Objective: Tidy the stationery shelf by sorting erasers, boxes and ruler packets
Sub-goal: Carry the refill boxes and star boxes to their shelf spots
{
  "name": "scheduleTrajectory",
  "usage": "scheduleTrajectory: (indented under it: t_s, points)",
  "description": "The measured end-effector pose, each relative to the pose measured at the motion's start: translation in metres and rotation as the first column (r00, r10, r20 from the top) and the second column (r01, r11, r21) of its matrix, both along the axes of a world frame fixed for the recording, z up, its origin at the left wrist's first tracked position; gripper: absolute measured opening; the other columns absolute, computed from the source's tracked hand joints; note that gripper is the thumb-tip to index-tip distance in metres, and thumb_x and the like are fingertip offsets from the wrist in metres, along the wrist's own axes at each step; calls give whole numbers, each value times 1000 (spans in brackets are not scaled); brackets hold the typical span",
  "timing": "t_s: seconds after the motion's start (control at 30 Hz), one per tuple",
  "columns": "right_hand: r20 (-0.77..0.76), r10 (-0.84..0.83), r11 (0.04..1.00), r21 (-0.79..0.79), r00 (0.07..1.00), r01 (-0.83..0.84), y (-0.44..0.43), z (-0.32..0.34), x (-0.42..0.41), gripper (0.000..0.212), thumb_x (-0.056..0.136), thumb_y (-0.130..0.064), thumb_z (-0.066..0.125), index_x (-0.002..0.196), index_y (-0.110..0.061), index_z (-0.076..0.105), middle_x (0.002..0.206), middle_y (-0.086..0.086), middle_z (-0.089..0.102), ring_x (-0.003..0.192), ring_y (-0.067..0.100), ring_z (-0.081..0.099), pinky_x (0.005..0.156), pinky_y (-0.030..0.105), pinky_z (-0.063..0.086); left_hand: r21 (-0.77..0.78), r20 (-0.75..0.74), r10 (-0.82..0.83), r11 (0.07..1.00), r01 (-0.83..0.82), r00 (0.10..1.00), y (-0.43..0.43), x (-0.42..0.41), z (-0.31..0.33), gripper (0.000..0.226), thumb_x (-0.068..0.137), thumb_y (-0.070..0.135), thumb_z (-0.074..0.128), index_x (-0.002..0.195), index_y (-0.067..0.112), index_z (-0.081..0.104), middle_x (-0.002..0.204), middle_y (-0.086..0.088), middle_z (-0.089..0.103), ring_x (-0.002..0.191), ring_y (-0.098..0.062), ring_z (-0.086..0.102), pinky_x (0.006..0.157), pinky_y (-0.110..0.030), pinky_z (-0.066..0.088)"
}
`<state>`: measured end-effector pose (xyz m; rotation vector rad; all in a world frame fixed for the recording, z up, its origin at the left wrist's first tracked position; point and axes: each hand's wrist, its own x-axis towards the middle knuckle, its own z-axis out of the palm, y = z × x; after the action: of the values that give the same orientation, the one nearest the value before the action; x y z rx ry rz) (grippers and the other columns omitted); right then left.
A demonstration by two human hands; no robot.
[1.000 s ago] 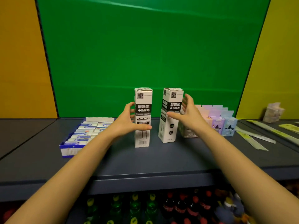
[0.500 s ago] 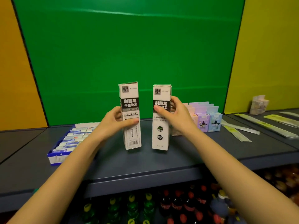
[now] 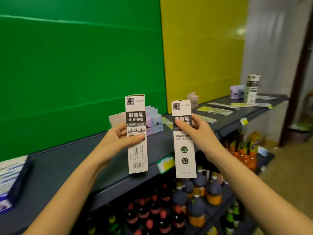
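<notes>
My left hand [image 3: 116, 141] grips a tall white refill box [image 3: 136, 150] with a black label, held upright in the air above the dark shelf [image 3: 59, 168]. My right hand [image 3: 199, 131] grips a second tall white refill box [image 3: 184, 150] beside it, past the shelf's front edge. A third such box [image 3: 252, 88] stands far right on the shelf. Pastel small boxes [image 3: 155, 122] sit behind the left box. Ruler packets [image 3: 215, 111] lie flat further right. The blue eraser tray [image 3: 11, 180] is at the far left, partly cut off.
Green and yellow panels back the shelf. A lower shelf holds several bottles [image 3: 179, 206] with red, yellow and white caps. Price tags [image 3: 166, 164] hang on the shelf's front edge. More pastel boxes [image 3: 237, 92] stand by the far box. Tiled floor shows at right.
Both boxes have been lifted off the shelf and carried rightward in my hands. The view has swung right, pushing the eraser tray to the left edge and revealing the shelf's far end.
</notes>
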<state>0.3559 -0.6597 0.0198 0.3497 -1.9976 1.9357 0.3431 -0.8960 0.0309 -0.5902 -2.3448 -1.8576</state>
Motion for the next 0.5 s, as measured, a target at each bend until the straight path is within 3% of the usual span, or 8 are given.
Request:
scheduleTrajectory:
  t_s: [0.33, 0.5]
  points:
    - [-19, -205, 977, 57, 979, 205, 210, -7, 0, 36, 82, -29, 65, 115, -18, 56, 105, -7, 69, 85, 6, 68, 64, 16, 52, 39, -10, -85, 996, 85, 996, 187, -51, -18, 47, 67, 8, 78, 110, 8, 60, 91, 7, 74, 83, -3, 69, 76, -15, 54]
    - [-30, -245, 963, 106, 969, 247, 315, -9, -8, 34, 81, -25, 66, 113, -18, 55, 107, -6, 66, 94, 8, 64, 78, 24, 53, 62, -14, -82, 995, 82, 997, 282, -68, -20, 58, 55, 24, 86, 107, 13, 61, 92, 10, 75, 91, -9, 68, 82, -23, 52]
